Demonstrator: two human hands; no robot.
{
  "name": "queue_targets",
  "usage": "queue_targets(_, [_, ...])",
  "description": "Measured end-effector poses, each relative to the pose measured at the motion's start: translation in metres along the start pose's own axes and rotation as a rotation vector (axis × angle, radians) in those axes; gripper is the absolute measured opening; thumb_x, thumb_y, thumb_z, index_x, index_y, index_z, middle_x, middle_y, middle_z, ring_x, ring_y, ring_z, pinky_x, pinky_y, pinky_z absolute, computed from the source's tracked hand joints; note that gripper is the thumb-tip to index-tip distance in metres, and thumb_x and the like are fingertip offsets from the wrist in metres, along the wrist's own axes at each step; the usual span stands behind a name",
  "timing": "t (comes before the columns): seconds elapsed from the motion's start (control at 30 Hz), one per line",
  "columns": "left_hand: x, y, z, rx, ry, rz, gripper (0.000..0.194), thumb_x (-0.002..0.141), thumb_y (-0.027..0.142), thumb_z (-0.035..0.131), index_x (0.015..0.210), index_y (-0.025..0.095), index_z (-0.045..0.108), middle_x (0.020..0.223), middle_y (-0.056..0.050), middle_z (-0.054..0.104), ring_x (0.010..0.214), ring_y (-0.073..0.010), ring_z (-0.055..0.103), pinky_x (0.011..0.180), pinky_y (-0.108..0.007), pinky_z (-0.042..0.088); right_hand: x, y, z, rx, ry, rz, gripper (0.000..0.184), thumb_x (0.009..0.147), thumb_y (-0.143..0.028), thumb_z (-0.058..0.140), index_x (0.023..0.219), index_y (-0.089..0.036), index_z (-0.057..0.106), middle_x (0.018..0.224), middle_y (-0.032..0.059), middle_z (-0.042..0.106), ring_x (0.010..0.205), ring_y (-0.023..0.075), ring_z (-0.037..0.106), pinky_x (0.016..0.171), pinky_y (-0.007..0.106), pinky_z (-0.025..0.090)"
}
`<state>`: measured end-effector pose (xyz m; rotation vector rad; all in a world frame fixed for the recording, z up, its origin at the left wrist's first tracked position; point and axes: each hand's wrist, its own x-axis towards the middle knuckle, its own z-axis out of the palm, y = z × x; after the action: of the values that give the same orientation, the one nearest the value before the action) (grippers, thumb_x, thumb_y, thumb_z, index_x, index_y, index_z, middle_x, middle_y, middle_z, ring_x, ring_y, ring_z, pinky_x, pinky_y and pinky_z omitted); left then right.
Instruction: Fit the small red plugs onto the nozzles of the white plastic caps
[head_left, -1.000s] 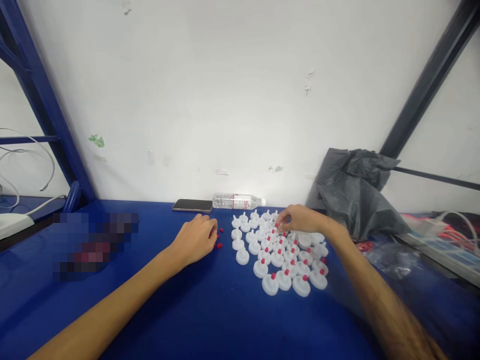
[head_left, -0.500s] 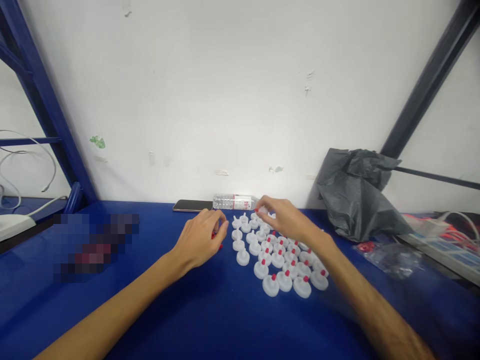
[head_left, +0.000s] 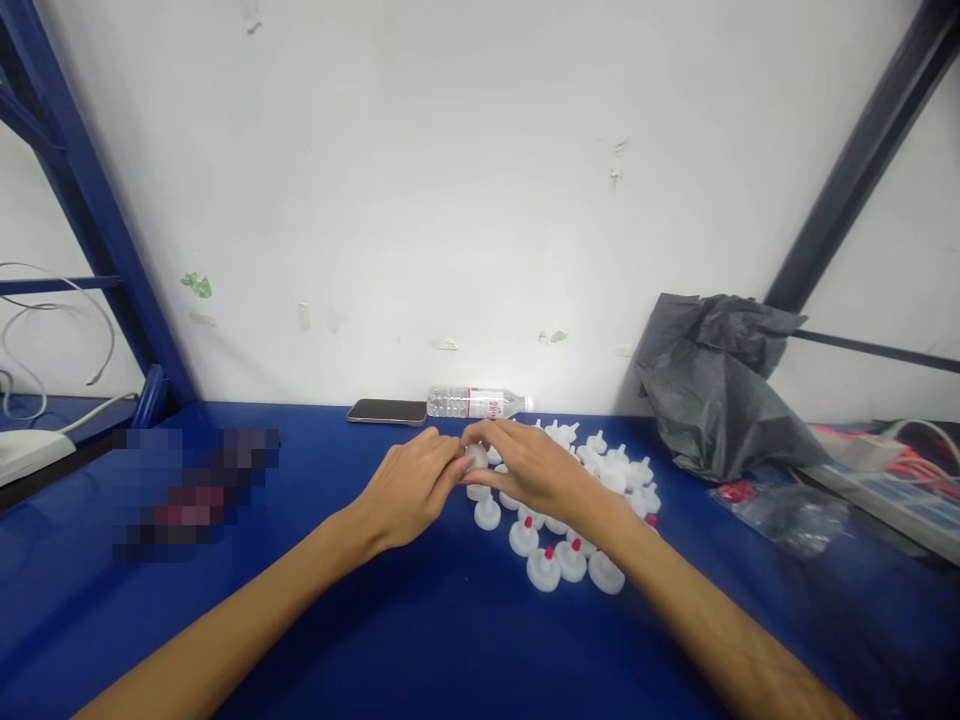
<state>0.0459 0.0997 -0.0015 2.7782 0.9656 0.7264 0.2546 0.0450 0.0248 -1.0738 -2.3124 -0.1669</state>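
Observation:
My left hand (head_left: 411,488) and my right hand (head_left: 529,465) meet over the blue table (head_left: 360,630). Between the thumb and fingers of my right hand is a white nozzle cap (head_left: 475,457), its tip pointing toward my left fingertips. My left hand is closed, its fingers curled at that tip; the small red tip caps seen in it half a second ago are hidden now. Under and around my right hand stand many white nozzle caps (head_left: 487,514). Several at the front wear red tip caps (head_left: 550,552); others have bare white tips.
Along the wall lie a phone (head_left: 386,411) and a clear water bottle (head_left: 480,403) on its side. At right are a grey plastic bag (head_left: 712,390), a clear bag with red pieces (head_left: 787,515) and a power strip (head_left: 900,510). A blue frame post (head_left: 112,200) rises at left.
My right hand has come left and nearer from the back of the group with a white nozzle cap. It now meets my left hand, which has shifted slightly right.

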Motion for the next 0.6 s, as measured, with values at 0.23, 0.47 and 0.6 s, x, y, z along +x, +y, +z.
queue_targets(0.23, [-0.001, 0.005, -0.009, -0.227, 0.139, -0.044, 0.046, 0.112, 0.040, 0.025, 0.071, 0.025, 0.040, 0.072, 0.001, 0.055, 0.070, -0.0179, 0.051, 0.070, -0.034, 0.041, -0.013, 0.056, -0.024, -0.203, 0.039, 0.229, 0.033, 0.103, -0.025, 0.055, 0.136, -0.024, 0.063, 0.121, 0.0120, 0.077, 0.107, 0.0262, 0.074, 0.092, 0.041, 0.059])
queue_targets(0.47, [0.004, -0.021, -0.010, 0.071, 0.023, -0.083, 0.036, 0.109, 0.034, 0.032, 0.081, 0.024, 0.052, 0.086, -0.004, 0.065, 0.090, -0.0243, 0.057, 0.073, -0.037, 0.041, -0.038, 0.099, -0.064, -0.217, -0.071, 0.513, 0.031, 0.100, -0.049, 0.059, 0.104, -0.023, 0.075, 0.110, 0.0097, 0.080, 0.105, 0.0292, 0.072, 0.096, 0.041, 0.051])
queue_targets(0.6, [0.005, -0.026, -0.005, 0.067, -0.066, -0.112, 0.034, 0.106, 0.034, 0.039, 0.079, 0.024, 0.056, 0.089, -0.005, 0.066, 0.091, -0.0243, 0.060, 0.072, -0.036, 0.041, -0.034, 0.094, -0.060, -0.161, -0.208, 0.510, 0.030, 0.094, -0.049, 0.065, 0.090, -0.023, 0.079, 0.104, 0.0085, 0.080, 0.102, 0.0287, 0.071, 0.090, 0.037, 0.050])
